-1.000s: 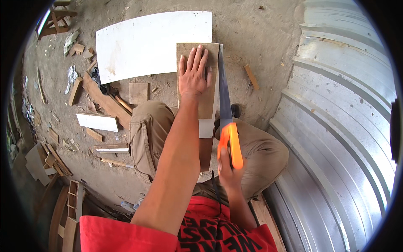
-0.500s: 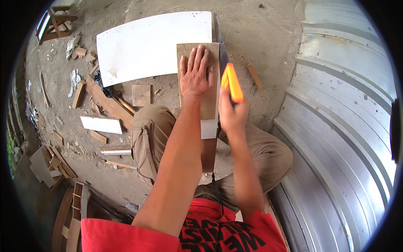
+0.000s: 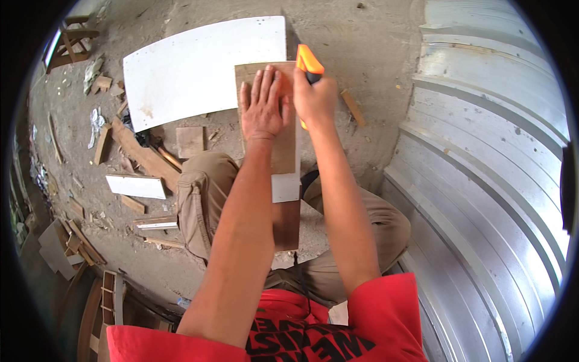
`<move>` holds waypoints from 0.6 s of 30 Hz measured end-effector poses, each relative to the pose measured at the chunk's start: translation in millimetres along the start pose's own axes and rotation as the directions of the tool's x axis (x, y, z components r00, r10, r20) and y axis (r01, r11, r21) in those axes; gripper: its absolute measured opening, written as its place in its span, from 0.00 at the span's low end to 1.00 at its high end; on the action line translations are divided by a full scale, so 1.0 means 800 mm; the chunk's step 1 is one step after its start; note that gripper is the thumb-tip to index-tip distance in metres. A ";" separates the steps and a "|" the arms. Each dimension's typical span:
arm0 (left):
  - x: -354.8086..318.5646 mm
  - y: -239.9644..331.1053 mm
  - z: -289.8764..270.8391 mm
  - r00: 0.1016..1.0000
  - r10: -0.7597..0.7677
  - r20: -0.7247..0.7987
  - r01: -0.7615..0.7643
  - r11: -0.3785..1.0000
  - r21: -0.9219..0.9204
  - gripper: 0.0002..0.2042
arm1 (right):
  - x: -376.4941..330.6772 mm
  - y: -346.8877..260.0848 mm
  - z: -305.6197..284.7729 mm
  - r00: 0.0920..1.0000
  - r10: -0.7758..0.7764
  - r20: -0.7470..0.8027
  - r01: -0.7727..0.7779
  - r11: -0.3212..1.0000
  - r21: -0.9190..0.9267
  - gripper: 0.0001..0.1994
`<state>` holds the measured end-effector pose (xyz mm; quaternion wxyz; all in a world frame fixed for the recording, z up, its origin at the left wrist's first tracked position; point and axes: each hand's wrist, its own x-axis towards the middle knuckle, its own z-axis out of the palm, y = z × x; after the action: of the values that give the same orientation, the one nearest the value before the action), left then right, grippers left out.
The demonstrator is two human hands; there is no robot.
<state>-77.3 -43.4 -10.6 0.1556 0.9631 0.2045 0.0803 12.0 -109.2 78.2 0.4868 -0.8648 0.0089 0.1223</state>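
My left hand [image 3: 263,111] lies flat with its fingers stretched out, pressing on a plain brown wooden board [image 3: 283,151]. This board overlaps the right end of a large white panel [image 3: 193,69] with a curved far edge. My right hand [image 3: 316,99] is closed around the orange and black handle of a handsaw [image 3: 309,59], close by the brown board's right edge. Most of the saw's blade is hidden or too thin to make out. Toward me, a white-faced piece [image 3: 284,188] shows under the brown board, above a dark brown wooden support [image 3: 286,224] between my legs.
Wood offcuts lie on the dirt floor at left, among them a white strip [image 3: 136,186], a square piece [image 3: 190,142] and a long curved plank [image 3: 145,151]. A small wood stick [image 3: 353,107] lies at right. Corrugated metal sheeting [image 3: 482,157] runs along the right side.
My right hand has pushed forward, away from me, with the handsaw along the board's right edge. My left hand stays on the brown board. The whole view has shifted slightly.
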 end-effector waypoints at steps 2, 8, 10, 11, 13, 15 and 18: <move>-0.001 -0.003 0.002 0.997 -0.018 0.075 0.013 0.998 0.068 0.32 | -0.007 0.004 0.003 1.000 0.006 0.006 -0.006 0.999 0.054 0.20; -0.007 -0.003 -0.010 0.993 -0.032 0.117 0.033 0.999 -0.008 0.34 | -0.300 -0.028 -0.149 0.940 0.285 0.185 -0.308 0.945 0.112 0.10; -0.010 -0.003 -0.014 0.992 -0.041 0.121 0.048 0.997 -0.060 0.34 | -0.340 -0.047 -0.182 0.908 0.366 0.202 -0.382 0.923 0.041 0.09; -0.013 -0.004 -0.011 0.991 -0.053 0.127 0.056 0.998 -0.020 0.34 | -0.332 -0.043 -0.180 0.918 0.345 0.194 -0.365 0.928 0.076 0.09; -0.011 -0.007 -0.007 0.991 -0.059 0.120 0.051 0.997 0.064 0.34 | -0.275 -0.028 -0.149 0.943 0.289 0.163 -0.315 0.935 0.164 0.10; -0.007 -0.010 -0.005 0.995 -0.052 0.081 0.050 0.999 0.015 0.33 | -0.165 -0.010 -0.085 0.976 0.159 0.148 -0.185 0.966 0.183 0.13; 0.002 -0.001 -0.003 0.999 -0.014 0.032 0.015 1.000 -0.021 0.31 | -0.033 0.013 -0.013 0.994 0.079 0.078 -0.087 0.991 0.106 0.19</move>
<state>-76.7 -41.6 -8.1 0.1698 0.9610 0.2082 0.0658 -12.5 -126.1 80.8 0.5278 -0.8308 0.0335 0.1735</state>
